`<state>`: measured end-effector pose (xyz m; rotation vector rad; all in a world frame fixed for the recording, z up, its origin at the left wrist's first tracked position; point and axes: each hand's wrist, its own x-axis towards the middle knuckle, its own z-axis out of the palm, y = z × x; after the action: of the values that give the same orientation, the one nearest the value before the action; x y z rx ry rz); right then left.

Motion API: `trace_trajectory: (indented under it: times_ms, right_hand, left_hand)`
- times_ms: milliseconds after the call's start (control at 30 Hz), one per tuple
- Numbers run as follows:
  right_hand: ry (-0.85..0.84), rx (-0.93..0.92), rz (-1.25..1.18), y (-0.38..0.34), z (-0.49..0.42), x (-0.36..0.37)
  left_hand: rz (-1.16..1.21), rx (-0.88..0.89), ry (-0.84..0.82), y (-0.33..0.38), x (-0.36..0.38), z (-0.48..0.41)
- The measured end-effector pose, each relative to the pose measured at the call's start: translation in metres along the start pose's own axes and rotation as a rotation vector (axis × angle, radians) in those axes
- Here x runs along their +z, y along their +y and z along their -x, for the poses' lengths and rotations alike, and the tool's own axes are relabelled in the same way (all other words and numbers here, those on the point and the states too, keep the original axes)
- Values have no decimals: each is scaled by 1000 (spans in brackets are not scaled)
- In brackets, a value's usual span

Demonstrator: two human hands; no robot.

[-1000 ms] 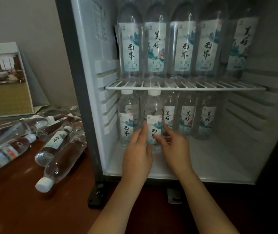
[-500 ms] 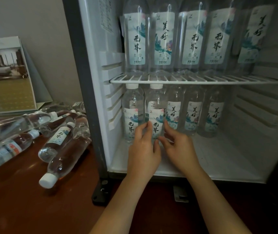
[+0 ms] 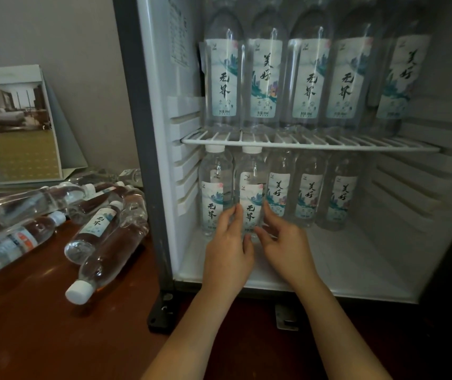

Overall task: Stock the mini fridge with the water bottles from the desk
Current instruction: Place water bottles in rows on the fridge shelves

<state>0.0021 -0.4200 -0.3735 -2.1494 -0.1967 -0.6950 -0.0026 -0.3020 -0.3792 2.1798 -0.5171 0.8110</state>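
The open mini fridge (image 3: pixel 384 264) stands on the brown desk (image 3: pixel 41 338). Several labelled water bottles line its wire shelf (image 3: pixel 315 144). More stand on the fridge floor below. Both my hands are inside at the bottom, around one upright white-capped bottle (image 3: pixel 251 185) in the front row. My left hand (image 3: pixel 229 248) holds its left side with fingers against the label. My right hand (image 3: pixel 285 239) holds its right side and base. A second front bottle (image 3: pixel 215 187) stands just left of it.
Several bottles lie on their sides in a pile (image 3: pixel 104 237) on the desk left of the fridge. A folded hotel brochure (image 3: pixel 19 127) leans on the grey wall behind them. The fridge floor to the right of my hands is bare white.
The bottle between my hands sits slightly deeper in the fridge and my hands have followed it in. The view has shifted closer and to the right.
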Motion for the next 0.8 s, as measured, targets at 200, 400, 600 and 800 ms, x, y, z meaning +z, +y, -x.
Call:
trace_trajectory:
  times_ms: [200,400,600,800]
  right_hand:
    - [160,-91,74,-13,6,1]
    - [195,-219,30,-25,24,7]
    - [189,-330,-93,-64,37,19]
    - [170,-545,-135,-113,60,55]
  left_hand:
    - [86,114,174,3,-5,-1]
    - [10,349,310,3,-54,28]
    - [-175,264,383,-50,-118,57]
    - [-389,56,455,-96,-154,79]
